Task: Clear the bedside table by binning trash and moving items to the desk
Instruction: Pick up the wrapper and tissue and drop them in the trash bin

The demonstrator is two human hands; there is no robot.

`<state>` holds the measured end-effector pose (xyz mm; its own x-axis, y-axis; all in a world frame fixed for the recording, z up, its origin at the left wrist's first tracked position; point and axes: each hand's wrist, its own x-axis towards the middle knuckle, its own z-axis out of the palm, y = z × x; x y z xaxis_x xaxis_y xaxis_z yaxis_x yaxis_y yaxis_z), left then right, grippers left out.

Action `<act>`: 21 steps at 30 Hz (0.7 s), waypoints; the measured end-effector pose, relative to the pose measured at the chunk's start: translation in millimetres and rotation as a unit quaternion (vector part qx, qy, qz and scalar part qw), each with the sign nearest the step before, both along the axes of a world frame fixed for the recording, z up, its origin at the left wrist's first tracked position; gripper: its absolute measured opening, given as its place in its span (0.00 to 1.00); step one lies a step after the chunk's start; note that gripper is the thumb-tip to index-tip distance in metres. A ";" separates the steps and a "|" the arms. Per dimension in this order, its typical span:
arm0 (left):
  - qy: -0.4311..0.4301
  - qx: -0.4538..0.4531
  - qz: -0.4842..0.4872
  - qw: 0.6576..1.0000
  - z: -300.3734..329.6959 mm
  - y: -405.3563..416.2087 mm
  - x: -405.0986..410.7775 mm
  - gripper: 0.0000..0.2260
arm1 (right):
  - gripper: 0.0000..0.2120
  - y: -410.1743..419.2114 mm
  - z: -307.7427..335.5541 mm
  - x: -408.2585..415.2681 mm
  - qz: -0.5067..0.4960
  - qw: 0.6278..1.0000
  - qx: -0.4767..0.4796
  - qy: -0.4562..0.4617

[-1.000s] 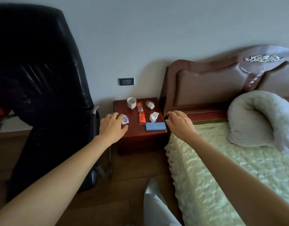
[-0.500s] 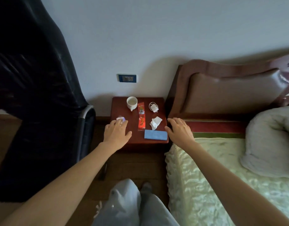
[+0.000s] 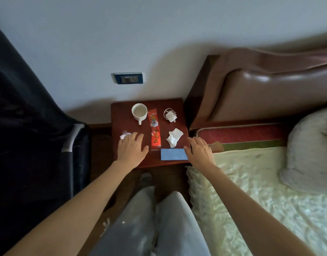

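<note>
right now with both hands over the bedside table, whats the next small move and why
Probably close the left hand on the small crumpled wrapper at its fingertips and lift it for the bin. The fingers are straight and already reach it at the bedside table's left edge, and it looks like trash. The right hand is open beside the blue card.

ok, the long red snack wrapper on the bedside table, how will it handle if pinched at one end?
The red snack wrapper looks thin and flat, so it is probably light and floppy, drooping when lifted. Its glossy film may slip in the fingers.
</note>
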<state>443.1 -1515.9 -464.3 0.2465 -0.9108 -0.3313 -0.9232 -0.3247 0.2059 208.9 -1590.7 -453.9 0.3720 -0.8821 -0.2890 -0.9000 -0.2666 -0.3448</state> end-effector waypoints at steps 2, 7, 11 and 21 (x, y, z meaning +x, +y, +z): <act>0.005 0.008 0.002 1.000 -19.1 -8.5 2.9 0.23 | 0.21 -4.1 -18.7 4.6 -0.006 1.000 0.015 0.003; 0.017 0.039 0.008 0.999 -65.2 -23.3 -3.0 0.23 | 0.22 -9.8 -67.0 11.3 -0.033 0.999 0.040 -0.015; 0.032 0.038 0.016 0.999 -104.1 -36.1 -12.5 0.23 | 0.24 -15.8 -107.7 18.6 -0.027 0.998 0.060 -0.011; 0.073 0.035 0.094 0.992 -190.6 -62.4 -21.9 0.25 | 0.32 -57.8 -195.5 42.6 -0.009 0.999 0.031 -0.025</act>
<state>421.3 -1578.4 -654.9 0.3542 -0.8267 -0.4372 -0.8068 -0.5065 0.3042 251.5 -1648.5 -649.3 0.3723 -0.8697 -0.3240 -0.8852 -0.2278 -0.4056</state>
